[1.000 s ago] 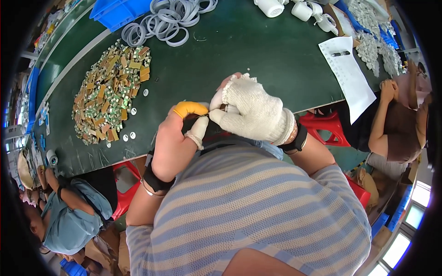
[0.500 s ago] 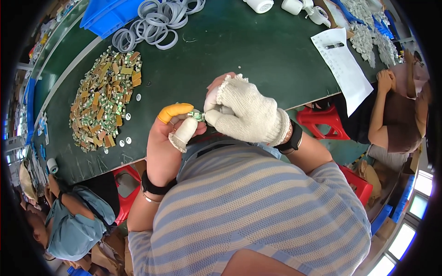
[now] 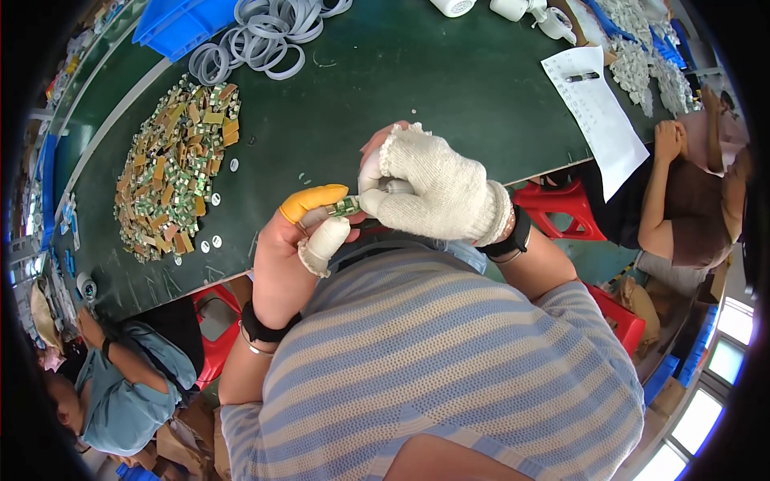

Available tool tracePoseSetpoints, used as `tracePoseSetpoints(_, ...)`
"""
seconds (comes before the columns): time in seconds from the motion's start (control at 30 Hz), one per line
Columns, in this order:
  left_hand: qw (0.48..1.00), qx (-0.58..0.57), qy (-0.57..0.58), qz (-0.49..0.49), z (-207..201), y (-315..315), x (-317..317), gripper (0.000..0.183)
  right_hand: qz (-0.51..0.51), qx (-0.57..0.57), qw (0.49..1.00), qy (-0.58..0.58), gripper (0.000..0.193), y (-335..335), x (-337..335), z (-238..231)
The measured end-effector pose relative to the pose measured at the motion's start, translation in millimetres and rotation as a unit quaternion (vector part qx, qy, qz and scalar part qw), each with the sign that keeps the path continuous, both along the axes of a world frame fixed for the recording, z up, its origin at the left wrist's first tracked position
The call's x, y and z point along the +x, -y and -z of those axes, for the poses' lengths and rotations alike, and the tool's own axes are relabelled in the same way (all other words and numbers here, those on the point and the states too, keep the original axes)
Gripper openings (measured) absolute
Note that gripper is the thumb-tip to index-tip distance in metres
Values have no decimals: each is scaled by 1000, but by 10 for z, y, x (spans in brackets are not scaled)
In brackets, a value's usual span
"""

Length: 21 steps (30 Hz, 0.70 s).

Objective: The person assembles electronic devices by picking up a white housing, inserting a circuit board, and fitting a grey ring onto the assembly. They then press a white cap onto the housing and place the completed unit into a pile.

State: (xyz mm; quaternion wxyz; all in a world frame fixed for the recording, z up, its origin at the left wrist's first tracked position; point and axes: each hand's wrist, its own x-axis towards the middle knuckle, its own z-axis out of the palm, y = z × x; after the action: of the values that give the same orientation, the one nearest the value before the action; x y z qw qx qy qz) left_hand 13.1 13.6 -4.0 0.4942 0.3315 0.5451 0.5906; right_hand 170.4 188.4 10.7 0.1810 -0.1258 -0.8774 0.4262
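Note:
My left hand (image 3: 285, 255) wears a yellow cover on one finger and a white cloth cover on the thumb. Pinched between those two is a small green circuit board (image 3: 346, 207), held in front of my body above the table edge. My right hand (image 3: 437, 191), in a white knitted glove, is closed around a whitish part (image 3: 399, 187) that shows only in a small patch between thumb and fingers; its kind I cannot make out. The board's right end meets the gloved fingertips, and whether it enters the whitish part is hidden.
A heap of green and brown circuit boards (image 3: 172, 176) covers the table's left. Grey rings (image 3: 273, 36) lie beside a blue bin (image 3: 180, 28). Paper with a pen (image 3: 581, 78) overhangs the right edge. Co-workers sit on both sides; a red stool (image 3: 561, 210) stands at right.
My left fingers have shifted their hold, the yellow-covered one lying straighter and more of the board showing. The gloved right hand stays closed in nearly the same place. The view has shifted slightly.

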Motion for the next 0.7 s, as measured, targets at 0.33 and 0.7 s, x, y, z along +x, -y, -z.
tracePoseSetpoints(0.33,998,-32,-55,-20,85,21,-31,31,-16,-33,998,59,8,9,-35,-81)
tracePoseSetpoints(0.7,997,-43,-57,6,37,14,-37,23,-51,-24,998,26,9,-86,-35,-36)
